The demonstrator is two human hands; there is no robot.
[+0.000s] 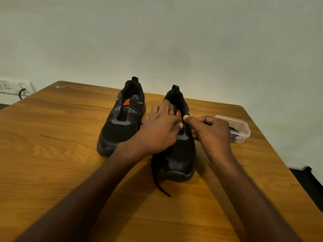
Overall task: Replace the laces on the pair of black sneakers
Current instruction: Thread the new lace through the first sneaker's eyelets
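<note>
1. Reaching in from the bottom edge, two bare forearms, both meeting over the right-hand sneaker [176, 154] on the wooden table [52, 145]; toe pointing toward the camera, heel toward the wall.
2. Sitting just beside it, the left-hand sneaker [122, 123], eyelets looking bare, tongue exposed, no lace visible in it.
3. Working at the upper eyelets: left hand [160, 128] curled over the tongue area, fingers apparently pinching the black lace [158, 180]; right hand [209, 135] curled too, thumb and forefinger pinched together beside the eyelet row, probably on the same lace.
4. Judging the step: freeing or feeding lace through one eyelet. Best done by steadying the eyelet flap with one hand, pulling straight along the hole's line, keeping the loose tail off the table edge.
5. Trailing from under the left wrist, the lace's free end lying on the table near the toe.
6. Waiting at the right, well apart, a small clear tub [233, 128] holding something dark, likely spare laces.
7. Hiding behind knuckles: the exact eyelet, the actual pinch, whether lacing or unlacing. Label on the tub too small to read surely.
</note>
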